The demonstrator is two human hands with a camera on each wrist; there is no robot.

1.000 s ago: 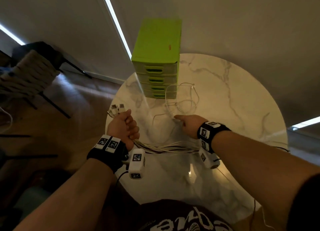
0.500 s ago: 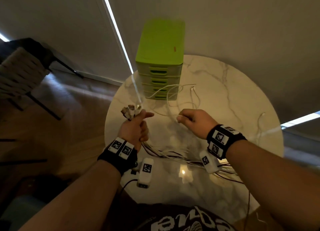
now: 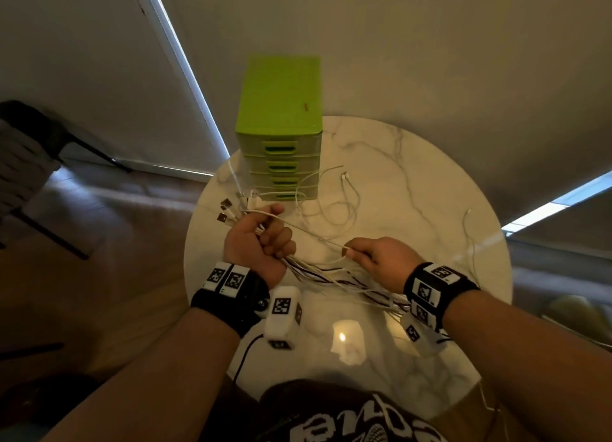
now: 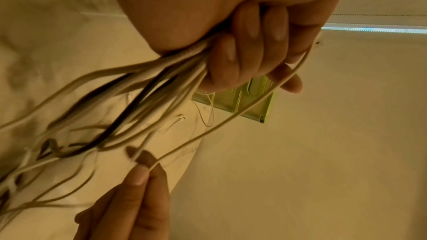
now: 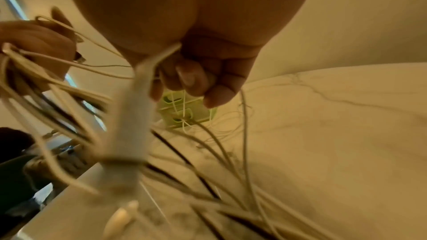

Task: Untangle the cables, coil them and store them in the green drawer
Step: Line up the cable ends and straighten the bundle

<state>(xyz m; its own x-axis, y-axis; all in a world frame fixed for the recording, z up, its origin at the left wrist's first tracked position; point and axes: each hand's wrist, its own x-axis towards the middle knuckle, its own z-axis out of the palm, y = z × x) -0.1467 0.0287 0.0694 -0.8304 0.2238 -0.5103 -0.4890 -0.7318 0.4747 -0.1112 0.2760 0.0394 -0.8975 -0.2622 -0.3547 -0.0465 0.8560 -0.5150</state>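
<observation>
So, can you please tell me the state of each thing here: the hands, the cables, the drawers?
left hand: fist gripping the cable bundle, plugs sticking out above it
right hand: fingers pinching a single white cable
cable bundle: white and dark cables, uncoiled, trailing toward the right wrist
single white cable: stretched between both hands
loose white cables: lying uncoiled on the marble table
green drawer unit: all visible drawers closed

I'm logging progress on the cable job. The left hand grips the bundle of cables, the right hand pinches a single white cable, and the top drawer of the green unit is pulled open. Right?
Not quite: every drawer of the green drawer unit is closed, as the head view shows. The rest holds: the left hand grips the bundle of cables, and the right hand pinches a single white cable.
</observation>
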